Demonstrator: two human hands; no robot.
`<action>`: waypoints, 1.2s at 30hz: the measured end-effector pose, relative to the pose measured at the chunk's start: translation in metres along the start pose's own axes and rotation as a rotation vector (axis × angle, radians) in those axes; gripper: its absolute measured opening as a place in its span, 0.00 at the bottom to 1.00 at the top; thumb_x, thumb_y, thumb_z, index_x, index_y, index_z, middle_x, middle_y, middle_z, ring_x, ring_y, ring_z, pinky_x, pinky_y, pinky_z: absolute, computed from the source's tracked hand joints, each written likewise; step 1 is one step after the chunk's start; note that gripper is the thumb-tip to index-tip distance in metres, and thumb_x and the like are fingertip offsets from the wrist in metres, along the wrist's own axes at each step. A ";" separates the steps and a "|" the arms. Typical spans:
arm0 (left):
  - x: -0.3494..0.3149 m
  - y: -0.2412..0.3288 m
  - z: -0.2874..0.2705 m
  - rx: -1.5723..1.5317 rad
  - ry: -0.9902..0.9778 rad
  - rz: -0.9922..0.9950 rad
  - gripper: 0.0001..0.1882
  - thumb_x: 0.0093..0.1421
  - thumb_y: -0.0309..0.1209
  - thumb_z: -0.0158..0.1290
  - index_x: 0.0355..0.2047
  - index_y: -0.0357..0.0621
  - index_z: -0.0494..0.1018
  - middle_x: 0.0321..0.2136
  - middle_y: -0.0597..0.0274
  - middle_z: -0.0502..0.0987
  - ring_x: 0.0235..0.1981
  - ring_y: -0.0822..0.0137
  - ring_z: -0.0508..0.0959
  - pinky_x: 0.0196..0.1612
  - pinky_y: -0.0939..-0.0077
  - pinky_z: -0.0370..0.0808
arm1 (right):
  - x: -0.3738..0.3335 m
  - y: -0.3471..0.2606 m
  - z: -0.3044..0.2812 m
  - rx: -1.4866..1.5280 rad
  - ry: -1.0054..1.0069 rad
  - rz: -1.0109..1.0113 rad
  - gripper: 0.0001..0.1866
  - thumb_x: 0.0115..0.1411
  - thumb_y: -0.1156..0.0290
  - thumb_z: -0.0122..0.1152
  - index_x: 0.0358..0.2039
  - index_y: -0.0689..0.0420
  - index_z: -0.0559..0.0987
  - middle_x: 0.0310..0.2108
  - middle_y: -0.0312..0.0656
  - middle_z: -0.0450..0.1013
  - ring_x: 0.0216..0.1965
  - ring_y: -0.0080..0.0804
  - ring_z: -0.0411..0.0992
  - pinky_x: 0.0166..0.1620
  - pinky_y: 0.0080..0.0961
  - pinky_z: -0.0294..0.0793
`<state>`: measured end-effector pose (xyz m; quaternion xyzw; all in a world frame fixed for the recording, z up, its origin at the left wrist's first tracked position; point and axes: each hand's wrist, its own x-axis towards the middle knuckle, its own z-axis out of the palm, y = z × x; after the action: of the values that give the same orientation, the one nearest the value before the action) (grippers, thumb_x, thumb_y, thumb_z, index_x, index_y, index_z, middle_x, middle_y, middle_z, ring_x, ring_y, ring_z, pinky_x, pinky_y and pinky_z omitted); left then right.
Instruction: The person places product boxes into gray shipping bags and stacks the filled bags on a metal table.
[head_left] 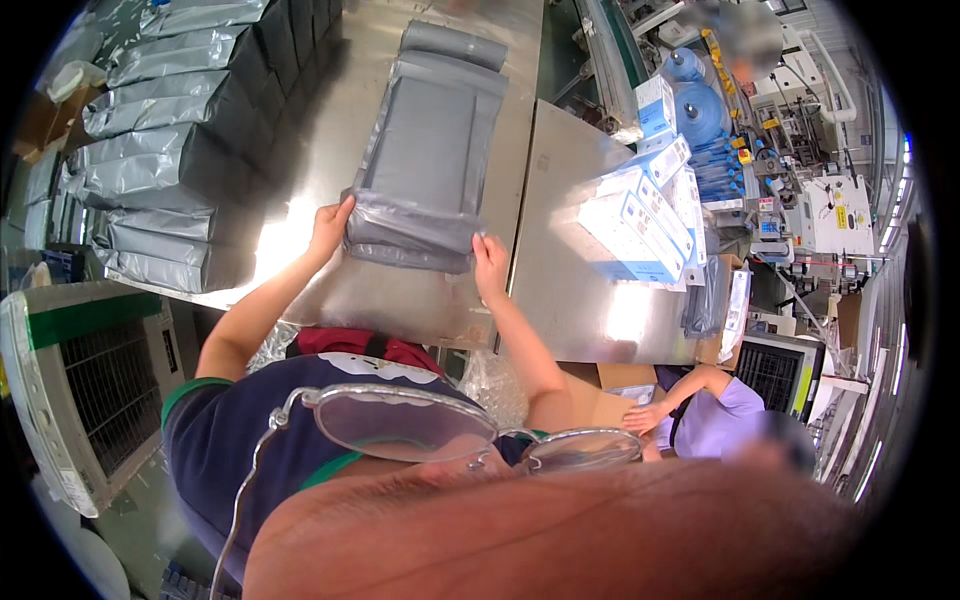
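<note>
A grey plastic mailing bag (425, 140) lies flat on the metal table, with a box-like outline pressing through its film. Its loose near end is pulled toward me and looks creased. My left hand (330, 225) pinches the left corner of that end between thumb and fingers. On the opposite corner, my right hand (489, 262) has its fingers closed on the film. What fills the bag is hidden. Past its far end, another grey bundle (453, 45) rests against it.
Stacked grey packed bags (150, 165) fill the table's left side. White and blue boxes (640, 225) stand on the right-hand table, with blue rolls (700, 112) and machinery beyond. A co-worker in a purple top (715, 415) is at the lower right, beside an open carton (625, 378).
</note>
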<state>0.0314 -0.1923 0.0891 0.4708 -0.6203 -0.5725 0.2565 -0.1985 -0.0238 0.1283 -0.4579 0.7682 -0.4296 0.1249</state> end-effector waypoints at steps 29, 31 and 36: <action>-0.137 0.237 -0.292 1.496 -0.012 0.239 0.40 0.28 0.13 0.46 0.47 0.49 0.56 0.44 0.61 0.62 0.51 0.62 0.56 0.53 0.50 0.36 | 0.129 0.166 -0.257 -1.142 -0.218 0.111 0.59 0.21 0.69 0.69 0.53 0.47 0.41 0.41 0.50 0.57 0.45 0.48 0.56 0.47 0.38 0.54; -0.133 0.203 -0.353 1.643 0.109 0.182 0.37 0.31 0.13 0.44 0.47 0.48 0.56 0.46 0.62 0.60 0.52 0.64 0.54 0.54 0.53 0.39 | 0.134 0.139 -0.251 -1.105 -0.276 0.073 0.56 0.22 0.70 0.68 0.52 0.48 0.44 0.40 0.50 0.58 0.44 0.48 0.57 0.46 0.38 0.54; -0.079 0.118 -0.397 2.089 0.300 -0.049 0.26 0.47 0.25 0.38 0.50 0.48 0.52 0.51 0.65 0.54 0.54 0.68 0.51 0.51 0.59 0.49 | 0.120 0.139 -0.225 -1.081 -0.233 -0.076 0.45 0.27 0.74 0.63 0.49 0.50 0.52 0.44 0.45 0.59 0.46 0.42 0.57 0.48 0.37 0.52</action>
<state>0.3708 -0.3211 0.3031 0.5363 -0.7574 0.3048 -0.2140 -0.4793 0.0313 0.1795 -0.5288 0.8433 0.0749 -0.0594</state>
